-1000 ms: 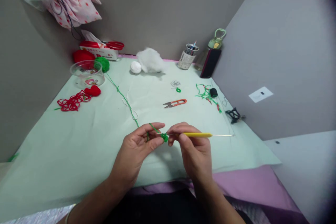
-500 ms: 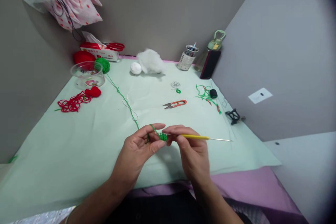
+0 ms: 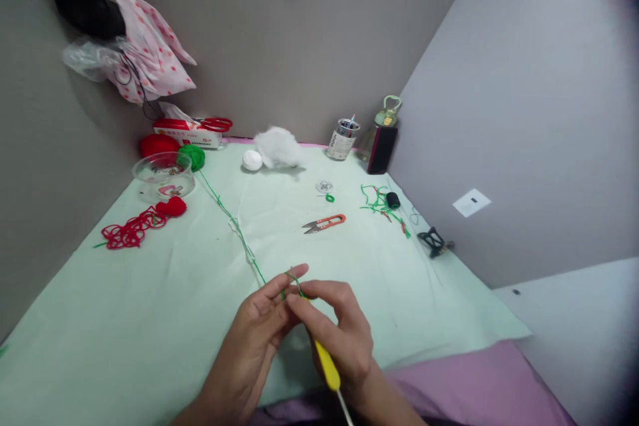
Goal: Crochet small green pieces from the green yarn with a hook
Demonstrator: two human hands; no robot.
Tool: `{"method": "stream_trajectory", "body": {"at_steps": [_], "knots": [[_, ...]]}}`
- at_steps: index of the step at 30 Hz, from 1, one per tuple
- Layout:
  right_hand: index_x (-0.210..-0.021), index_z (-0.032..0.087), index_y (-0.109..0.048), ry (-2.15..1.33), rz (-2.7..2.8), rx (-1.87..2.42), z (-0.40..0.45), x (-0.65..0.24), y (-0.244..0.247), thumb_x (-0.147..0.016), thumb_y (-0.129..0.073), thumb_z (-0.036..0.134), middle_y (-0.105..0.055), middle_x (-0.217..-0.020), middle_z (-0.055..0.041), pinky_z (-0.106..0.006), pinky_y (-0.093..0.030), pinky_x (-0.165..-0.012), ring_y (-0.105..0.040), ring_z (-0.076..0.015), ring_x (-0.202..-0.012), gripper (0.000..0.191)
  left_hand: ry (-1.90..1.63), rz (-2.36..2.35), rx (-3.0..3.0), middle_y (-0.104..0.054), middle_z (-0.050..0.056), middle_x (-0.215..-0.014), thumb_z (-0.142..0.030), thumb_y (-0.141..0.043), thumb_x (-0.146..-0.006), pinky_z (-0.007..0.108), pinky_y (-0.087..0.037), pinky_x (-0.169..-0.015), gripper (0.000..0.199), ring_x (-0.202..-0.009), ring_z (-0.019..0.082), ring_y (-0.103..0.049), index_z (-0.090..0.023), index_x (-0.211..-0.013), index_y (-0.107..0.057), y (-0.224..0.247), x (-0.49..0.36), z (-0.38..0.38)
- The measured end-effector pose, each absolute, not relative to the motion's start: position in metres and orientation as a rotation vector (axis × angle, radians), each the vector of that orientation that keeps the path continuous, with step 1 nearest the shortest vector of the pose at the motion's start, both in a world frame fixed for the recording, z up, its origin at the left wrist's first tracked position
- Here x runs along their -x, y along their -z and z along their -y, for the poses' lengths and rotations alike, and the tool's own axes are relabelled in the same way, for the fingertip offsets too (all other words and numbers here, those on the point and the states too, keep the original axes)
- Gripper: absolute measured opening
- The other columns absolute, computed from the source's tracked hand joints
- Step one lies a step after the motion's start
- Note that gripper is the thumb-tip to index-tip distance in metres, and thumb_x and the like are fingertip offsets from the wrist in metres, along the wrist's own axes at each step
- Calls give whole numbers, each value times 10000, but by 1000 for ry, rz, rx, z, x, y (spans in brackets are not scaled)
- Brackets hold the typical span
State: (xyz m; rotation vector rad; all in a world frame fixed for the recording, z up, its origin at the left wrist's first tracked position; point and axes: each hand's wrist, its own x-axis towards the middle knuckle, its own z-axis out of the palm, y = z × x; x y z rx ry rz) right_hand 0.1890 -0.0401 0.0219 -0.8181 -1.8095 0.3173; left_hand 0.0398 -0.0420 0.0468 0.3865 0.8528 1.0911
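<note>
A yellow-handled crochet hook [image 3: 327,365] is gripped in my right hand [image 3: 344,333], its handle slanting down toward me and its thin tip up by my left index finger. My left hand [image 3: 259,329] is closed around the small green crochet piece, which the fingers now mostly hide. Green yarn [image 3: 229,218] loops over the left index finger and runs back to a green yarn ball [image 3: 192,157]. Both hands meet above the front of the table. Beyond them lie orange thread snips [image 3: 324,223] and a small green ring [image 3: 330,198] of yarn.
At left are red yarn [image 3: 130,227], a red crocheted piece [image 3: 172,207], a clear plastic bowl [image 3: 164,176] and a tissue box [image 3: 187,134]. White stuffing [image 3: 279,148], a pen tin [image 3: 343,140], a bottle [image 3: 387,113] and a phone [image 3: 383,150] stand behind. Green yarn scraps [image 3: 382,202] lie right.
My right hand has turned the crochet hook from lying level to slanting toward me. The green piece has become mostly hidden by the fingers. The view has tilted up.
</note>
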Motion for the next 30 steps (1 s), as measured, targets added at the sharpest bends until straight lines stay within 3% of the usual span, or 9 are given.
{"method": "stream_trajectory", "body": {"at_steps": [4, 8, 12, 14, 17, 25, 30], "knots": [[-1161, 288, -798, -667, 1526, 842, 33, -192, -29, -997, -632, 142, -774, -971, -62, -306, -640, -727, -751, -183, -840, 275, -1029, -805, -340, -757, 49, -957, -310, -927, -752, 265, -568, -873, 335, -828, 145, -664, -207, -1063, -858, -50, -31, 36], [-1009, 248, -801, -1039, 1217, 772, 26, -195, -40, -1010, -659, 293, -733, -845, -29, -281, -585, -597, -676, -137, -627, 149, -1079, -872, -439, -712, 16, -869, -317, -931, -742, 235, -553, -834, 333, -799, 128, -647, -218, -1052, -858, -50, -28, 35], [-1043, 253, -810, -855, 1437, 800, 29, -188, -40, -1002, -655, 207, -749, -906, -58, -296, -609, -697, -721, -173, -799, 166, -1201, -965, -620, -707, -11, -845, -343, -924, -770, 237, -536, -861, 454, -870, 149, -663, -284, -1205, -809, -46, -37, 41], [-1154, 281, -805, -595, 1611, 832, 33, -184, -38, -980, -647, 106, -769, -1010, -80, -310, -621, -779, -735, -194, -934, 292, -1194, -979, -629, -738, 6, -900, -364, -928, -770, 265, -537, -910, 530, -978, 185, -684, -290, -1271, -773, -45, -41, 43], [-1281, 314, -764, -418, 1672, 829, 37, -182, -35, -960, -641, 37, -774, -1113, -87, -304, -623, -806, -734, -191, -981, 442, -1147, -951, -585, -749, 26, -910, -386, -940, -750, 306, -535, -944, 586, -1017, 214, -682, -266, -1294, -760, -46, -42, 42], [-1051, 304, -832, -954, 1342, 748, 26, -190, -39, -990, -695, 217, -802, -971, -39, -289, -628, -815, -754, -178, -949, 173, -1093, -893, -583, -687, 10, -878, -344, -936, -754, 307, -484, -927, 486, -922, 176, -621, -267, -1216, -806, -50, -36, 40], [-1054, 296, -819, -1158, 1231, 675, 23, -192, -34, -1005, -690, 300, -787, -985, -25, -237, -612, -758, -734, -141, -908, 138, -1080, -911, -600, -676, 7, -877, -381, -929, -755, 312, -475, -916, 483, -905, 176, -628, -259, -1207, -809, -50, -32, 37]]}}
